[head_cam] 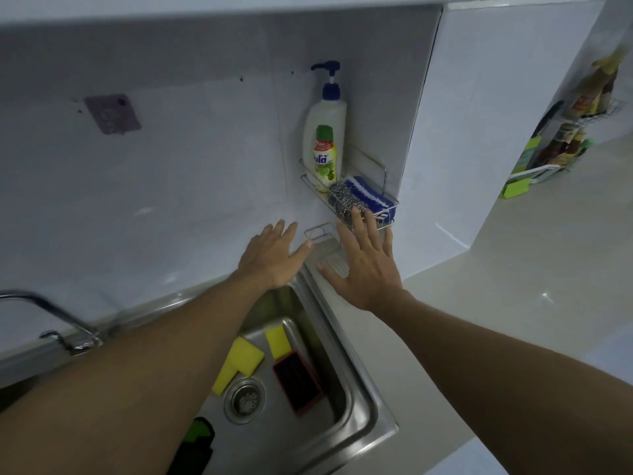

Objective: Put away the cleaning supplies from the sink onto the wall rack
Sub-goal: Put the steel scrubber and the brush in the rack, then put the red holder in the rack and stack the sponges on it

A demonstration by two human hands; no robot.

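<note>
A wire wall rack [388,204] in the corner holds a white pump bottle [325,118], a green-capped dish soap bottle [324,159], a steel wool scourer [342,200] and a blue striped cloth [366,195]. My right hand [363,265] is open, its fingertips at the rack's front edge by the scourer. My left hand [274,255] is open against the wall tiles, left of a small empty wire holder [320,233]. In the steel sink [359,382] lie two yellow sponges [239,361] [277,341], a red-rimmed dark scrub pad [298,382] and a green item [198,437] partly behind my left arm.
A faucet [51,317] stands at the left of the sink. A purple adhesive hook pad [113,113] sticks to the wall. At the far right, a rack of sauce bottles [568,138] stands on the pale counter [513,269].
</note>
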